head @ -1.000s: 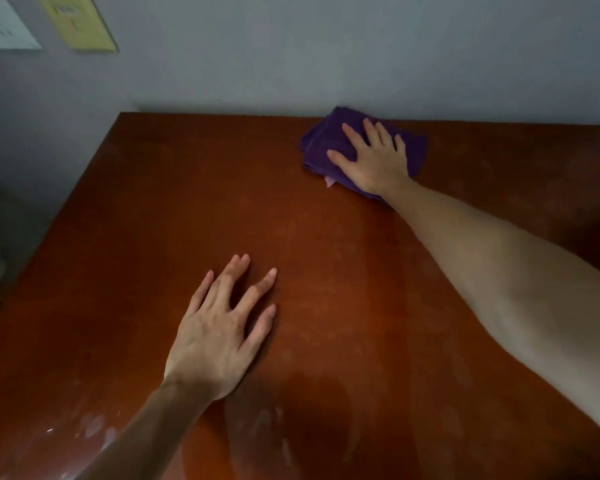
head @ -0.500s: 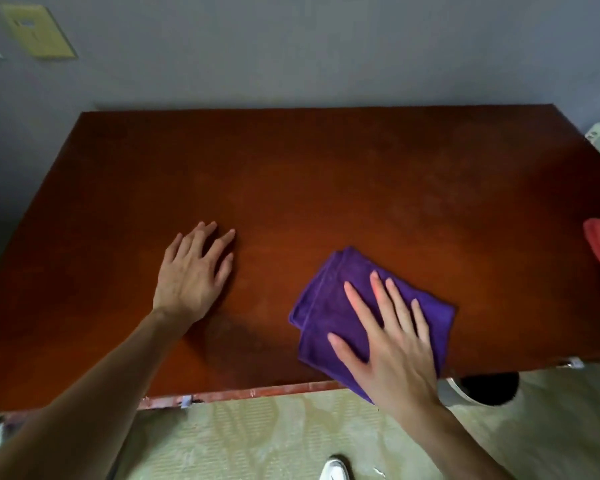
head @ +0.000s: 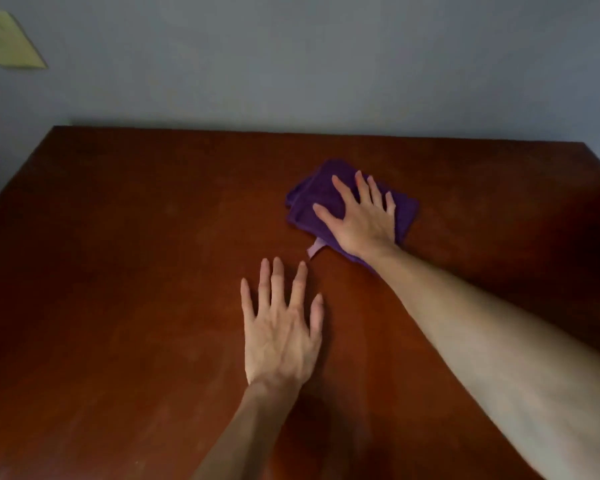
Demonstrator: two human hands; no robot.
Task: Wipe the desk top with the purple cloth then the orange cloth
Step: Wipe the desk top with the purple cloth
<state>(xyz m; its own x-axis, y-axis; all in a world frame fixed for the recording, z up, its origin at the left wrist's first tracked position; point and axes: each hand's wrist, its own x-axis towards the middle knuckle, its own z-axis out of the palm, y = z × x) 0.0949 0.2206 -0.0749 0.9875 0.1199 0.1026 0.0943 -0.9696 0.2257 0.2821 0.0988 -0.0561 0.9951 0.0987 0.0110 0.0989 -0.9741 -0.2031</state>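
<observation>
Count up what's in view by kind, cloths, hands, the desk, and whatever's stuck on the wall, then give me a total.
Cloths: 1, the purple cloth
Hands: 2, the left hand and the right hand
Desks: 1, the wooden desk
Wall plates: 1, the yellowish plate
Total: 5

Two bare forearms, no sleeves or jewellery

A plain room in what looks like a home or small office.

A broad reddish-brown wooden desk (head: 153, 271) stands pushed against a bare grey-blue painted wall (head: 326, 64). A yellowish plate or note (head: 7, 43), too blurred to identify, is fixed to the wall at upper left. The light is dim and the desk's surface is worn and smudged.
</observation>
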